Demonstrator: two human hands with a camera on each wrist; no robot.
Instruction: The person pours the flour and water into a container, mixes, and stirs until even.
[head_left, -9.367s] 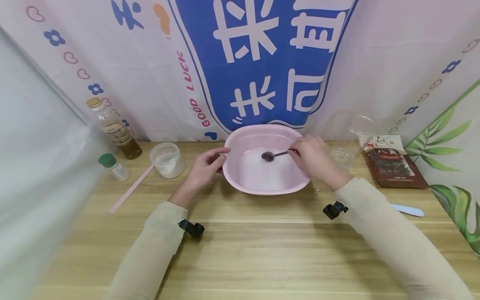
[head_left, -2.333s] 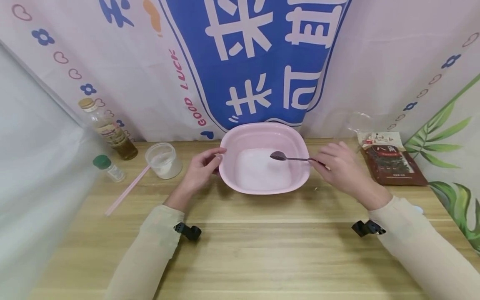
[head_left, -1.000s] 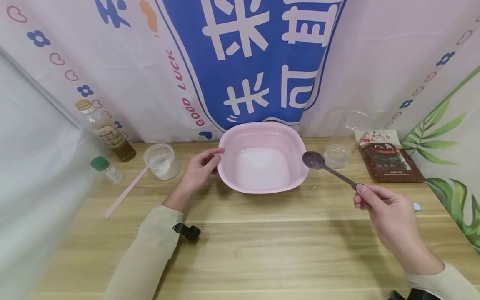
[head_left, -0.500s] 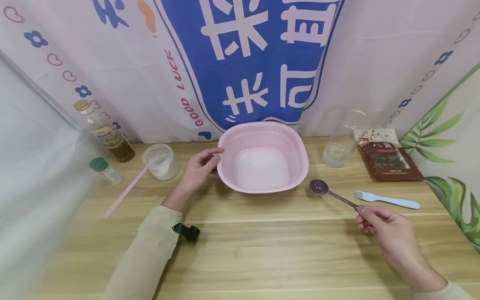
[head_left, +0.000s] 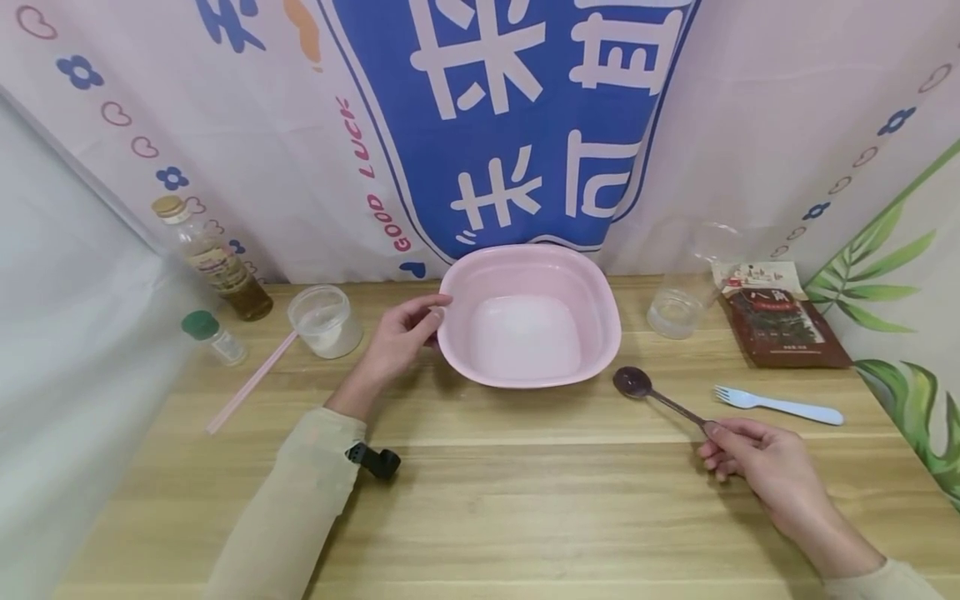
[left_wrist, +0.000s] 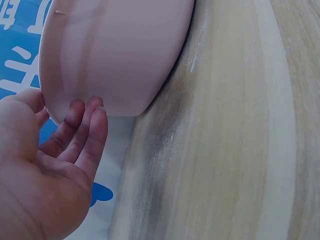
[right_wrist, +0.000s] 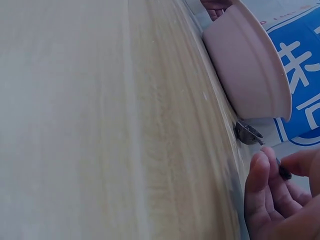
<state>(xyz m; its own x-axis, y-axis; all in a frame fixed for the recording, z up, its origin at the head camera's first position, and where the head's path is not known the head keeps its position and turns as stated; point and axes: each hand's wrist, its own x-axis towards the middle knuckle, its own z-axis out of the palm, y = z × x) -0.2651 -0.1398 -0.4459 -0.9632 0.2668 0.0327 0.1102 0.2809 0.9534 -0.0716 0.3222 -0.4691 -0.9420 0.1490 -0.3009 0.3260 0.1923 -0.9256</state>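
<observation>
A pink basin (head_left: pixel 528 367) stands at the back middle of the table, something white or pale in its bottom. My left hand (head_left: pixel 397 346) holds its left rim; in the left wrist view, that hand's fingers (left_wrist: pixel 90 130) lie against the basin's outer wall (left_wrist: pixel 125 55). To the right, my right hand (head_left: pixel 768 471) pinches the handle end of a dark purple-brown spoon (head_left: pixel 633 382) between thumb and fingers. The spoon's bowl is down at the tabletop, just right of the basin. In the right wrist view the spoon bowl (right_wrist: pixel 247 133) shows beyond my fingertips.
Left of the basin stand a clear tub (head_left: pixel 324 321) of white powder, an oil bottle (head_left: pixel 225 271), a green-capped shaker (head_left: pixel 216 337) and pink chopsticks (head_left: pixel 251 383). Rightward are a clear plastic container (head_left: pixel 675 312), a brown spice packet (head_left: pixel 783 325) and a light blue fork (head_left: pixel 783 406).
My right hand has brought the spoon out of the basin, then right and down to the tabletop. The fork has come into full view. My left hand stays on the basin's rim.
</observation>
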